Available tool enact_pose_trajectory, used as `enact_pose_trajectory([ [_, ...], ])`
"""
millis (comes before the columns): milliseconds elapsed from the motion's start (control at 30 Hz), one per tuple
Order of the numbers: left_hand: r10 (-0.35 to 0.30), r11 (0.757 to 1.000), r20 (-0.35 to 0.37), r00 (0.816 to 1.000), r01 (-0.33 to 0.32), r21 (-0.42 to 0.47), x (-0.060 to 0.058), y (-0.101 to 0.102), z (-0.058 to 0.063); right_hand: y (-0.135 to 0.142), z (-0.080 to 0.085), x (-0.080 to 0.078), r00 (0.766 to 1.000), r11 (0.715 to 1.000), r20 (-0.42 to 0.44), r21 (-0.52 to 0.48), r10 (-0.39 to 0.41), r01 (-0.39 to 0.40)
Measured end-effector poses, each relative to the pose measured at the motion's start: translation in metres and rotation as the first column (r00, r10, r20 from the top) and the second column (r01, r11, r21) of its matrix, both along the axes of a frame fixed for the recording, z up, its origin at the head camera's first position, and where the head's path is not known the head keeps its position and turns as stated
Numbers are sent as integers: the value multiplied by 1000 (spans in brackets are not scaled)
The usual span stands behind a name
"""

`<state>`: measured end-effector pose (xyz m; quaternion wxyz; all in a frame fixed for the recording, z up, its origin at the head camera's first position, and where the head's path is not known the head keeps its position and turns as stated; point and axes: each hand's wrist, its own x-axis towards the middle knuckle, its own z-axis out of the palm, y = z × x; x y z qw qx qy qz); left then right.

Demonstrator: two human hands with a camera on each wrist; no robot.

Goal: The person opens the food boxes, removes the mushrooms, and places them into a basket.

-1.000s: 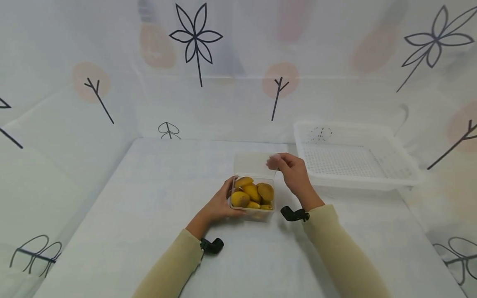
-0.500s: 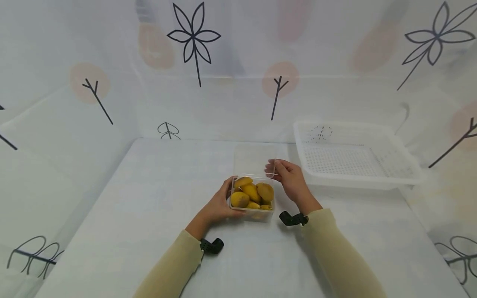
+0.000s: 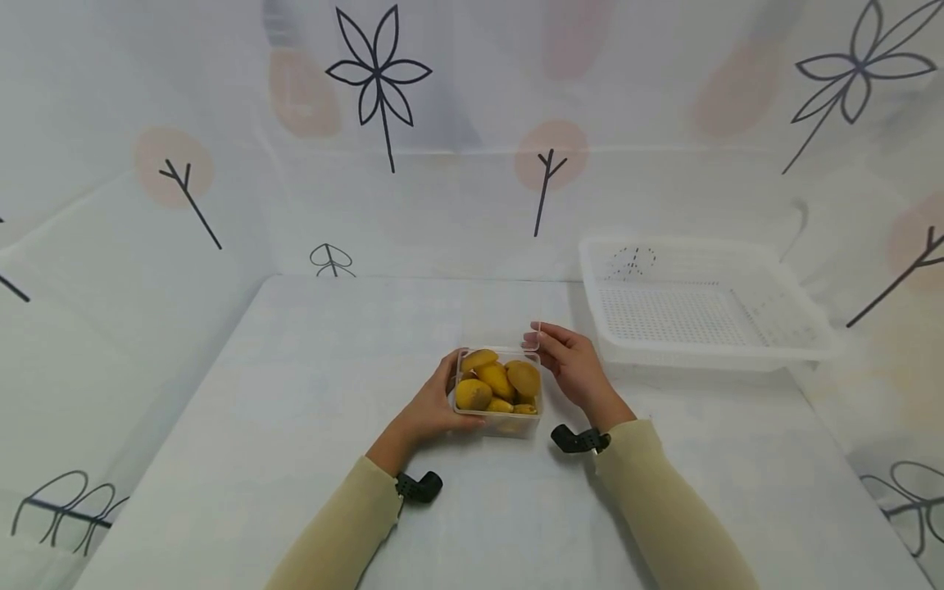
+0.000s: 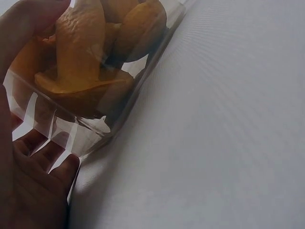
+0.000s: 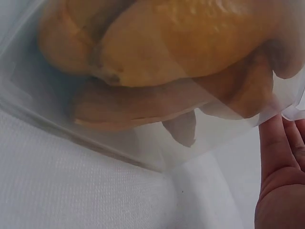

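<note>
A clear plastic box (image 3: 511, 425) full of several yellow fruits (image 3: 495, 380) stands on the table, its top uncovered. My left hand (image 3: 433, 404) grips the box's left side, thumb along the front and fingers behind. In the left wrist view, fingertips (image 4: 66, 167) press on the transparent wall. My right hand (image 3: 578, 365) holds the right edge of the clear hinged lid (image 3: 539, 336) at the back right corner, fingers behind it; the rest of the lid hardly shows. The right wrist view has the fruits (image 5: 181, 43) through the box wall, with the right fingers (image 5: 276, 148) beside it.
A white perforated plastic basket (image 3: 708, 354) stands at the back right of the table, just beyond my right hand. White cloth covers the table (image 3: 295, 393), and a printed curtain (image 3: 457, 205) rises behind it.
My right hand has come down a little and slightly toward me at the lid's edge, and the lid's angle has changed. The left hand and the box have stayed in place.
</note>
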<state>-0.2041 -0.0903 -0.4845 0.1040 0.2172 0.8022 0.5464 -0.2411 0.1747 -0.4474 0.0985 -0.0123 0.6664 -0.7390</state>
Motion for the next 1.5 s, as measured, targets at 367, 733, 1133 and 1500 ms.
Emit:
enact_pose_trajectory([
  [367,-1,1000,4,1000,1,-16,-1,1,2,0,1,1,1000,1000,14,-19,-12,12],
  [733,-16,1000,-12,1000,16,10,2,1,-3,6,5,11,999,975,-25,217,-40,44],
  [1133,-22,999,11,1000,21,37,0,-1,-2,10,40,30,977,856,-212,500,-26,132],
  [1500,-30,1000,49,998,30,-8,2,-4,9,-1,56,48,928,772,-325,632,182,70],
])
